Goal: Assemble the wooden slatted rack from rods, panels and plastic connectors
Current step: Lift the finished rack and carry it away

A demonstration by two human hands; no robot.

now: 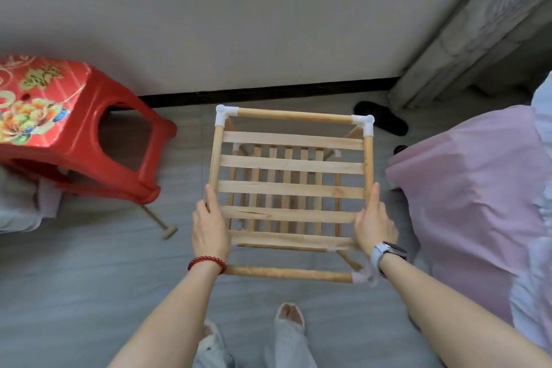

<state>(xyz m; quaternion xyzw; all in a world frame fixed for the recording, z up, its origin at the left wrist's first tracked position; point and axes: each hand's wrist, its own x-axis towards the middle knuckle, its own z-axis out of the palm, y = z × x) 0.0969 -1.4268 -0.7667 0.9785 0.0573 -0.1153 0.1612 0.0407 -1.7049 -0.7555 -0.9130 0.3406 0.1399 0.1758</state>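
The wooden slatted rack (291,190) stands in front of me, seen from above. Its top panel of horizontal slats sits inside a frame of rods joined by white plastic connectors (224,115) at the corners. A lower slatted panel (286,155) shows through the gaps. My left hand (209,225) grips the left side rod, thumb on top. My right hand (375,224) grips the right side rod the same way. The near front rod (288,273) runs between my wrists, with a blurred white connector (363,276) at its right end.
A red plastic stool (77,128) with a flower print stands at the left. A small wooden mallet (159,219) lies on the grey floor beside it. Pink bedding (469,188) fills the right side. Black slippers (382,118) lie by the wall. My feet (289,317) are below.
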